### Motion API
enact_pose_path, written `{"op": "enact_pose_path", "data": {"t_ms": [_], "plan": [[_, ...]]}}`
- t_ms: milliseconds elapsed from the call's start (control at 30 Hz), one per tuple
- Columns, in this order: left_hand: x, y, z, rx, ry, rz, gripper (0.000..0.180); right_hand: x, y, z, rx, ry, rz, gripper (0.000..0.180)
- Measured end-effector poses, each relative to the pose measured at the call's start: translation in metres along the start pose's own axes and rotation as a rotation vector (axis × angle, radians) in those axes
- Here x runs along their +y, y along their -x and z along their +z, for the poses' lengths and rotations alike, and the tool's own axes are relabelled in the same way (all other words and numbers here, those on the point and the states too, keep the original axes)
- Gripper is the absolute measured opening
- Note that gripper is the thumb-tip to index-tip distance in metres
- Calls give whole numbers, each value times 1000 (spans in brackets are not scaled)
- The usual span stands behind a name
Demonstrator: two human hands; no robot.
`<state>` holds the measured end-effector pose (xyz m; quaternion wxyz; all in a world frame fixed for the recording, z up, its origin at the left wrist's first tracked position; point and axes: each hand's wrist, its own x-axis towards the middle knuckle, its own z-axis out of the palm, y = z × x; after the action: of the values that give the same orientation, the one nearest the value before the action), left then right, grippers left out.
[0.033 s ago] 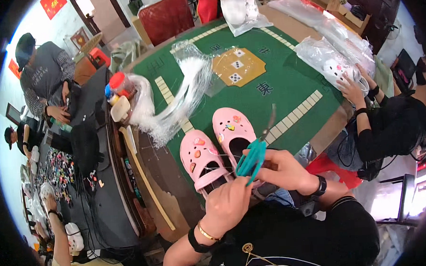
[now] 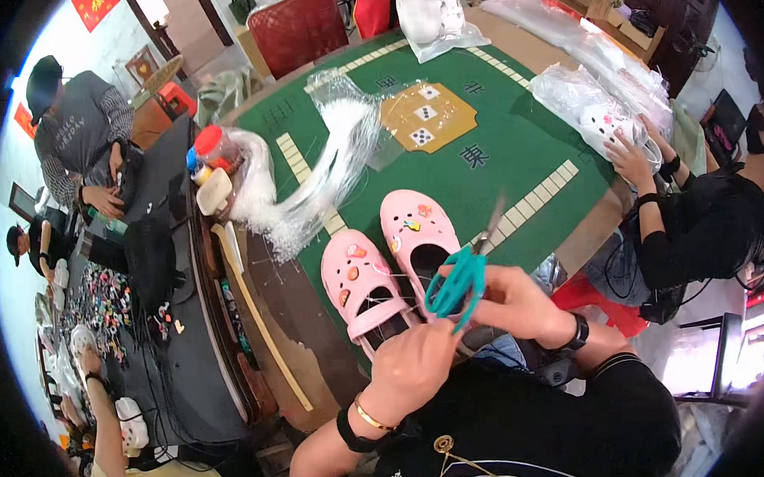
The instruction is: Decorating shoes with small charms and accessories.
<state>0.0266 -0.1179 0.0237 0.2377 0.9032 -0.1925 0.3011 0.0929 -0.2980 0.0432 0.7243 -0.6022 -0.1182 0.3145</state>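
A pair of pink clogs (image 2: pixel 369 290) with small colourful charms on the toes lies at the near table edge, side by side. Teal-handled scissors (image 2: pixel 456 282) hang from my right hand (image 2: pixel 517 305), blades pointing away, up and to the right. That hand's fingers are curled together close beside my left hand (image 2: pixel 411 365), which is closed in a pinch over the clogs' heel end. Thin clear strands cross the clog openings toward my fingers. Whatever my left fingertips grip is hidden.
On the green table mat (image 2: pixel 513 122) lies a bundle of clear plastic strands (image 2: pixel 336 155). Left of it stand a red-lidded jar (image 2: pixel 214 145) and a wooden stick (image 2: pixel 267 329). Co-workers handle bagged white clogs (image 2: pixel 603 122) at the right and sort small charms (image 2: pixel 103 302) at the far left.
The scissors have tilted slightly, their blade tips moving a little to the right. My hands and the clogs have barely shifted.
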Motion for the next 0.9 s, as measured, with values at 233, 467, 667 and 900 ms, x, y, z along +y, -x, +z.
{"op": "enact_pose_path", "data": {"t_ms": [233,467,667,900], "plan": [[10,7,-3,-360,71,207,39,16,13,-9,24,0,-158,40],[-22,-1,4,-347,-145,-134,95,20,25,-32,126,18,-167,42],[-29,13,10,-377,-331,-101,70,39,35,-40,-180,12,98,33],[-18,15,-3,-481,-152,-62,52,51,40,-46,-254,-10,183,37]]}}
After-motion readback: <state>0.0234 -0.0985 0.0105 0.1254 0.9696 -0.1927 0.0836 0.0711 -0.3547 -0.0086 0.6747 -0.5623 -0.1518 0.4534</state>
